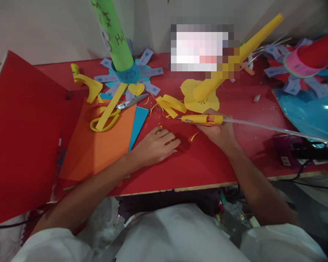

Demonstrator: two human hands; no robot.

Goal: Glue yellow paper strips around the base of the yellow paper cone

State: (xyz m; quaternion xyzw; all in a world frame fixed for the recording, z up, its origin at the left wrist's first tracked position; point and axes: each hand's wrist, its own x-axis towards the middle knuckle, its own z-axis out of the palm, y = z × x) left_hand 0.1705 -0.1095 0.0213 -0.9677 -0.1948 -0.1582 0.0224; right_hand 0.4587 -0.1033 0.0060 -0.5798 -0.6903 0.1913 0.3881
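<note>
My right hand is wrapped round a yellow hot glue gun whose nozzle points left; a long clear glue stick trails from its back. On the red table, my left hand rests with curled fingers, a small bit of yellow paper showing at them, mostly hidden. Just beyond lie looped yellow paper strips and thin yellow scraps. A yellow paper flower base carries a tilted yellow paper tube behind the glue gun. To the left, yellow-handled scissors lie partly under a yellow strip.
Orange paper and blue paper lie left. A green tube on a petalled base stands at the back, a red one at far right. Red board rises on the left. A purple power box with cables sits right.
</note>
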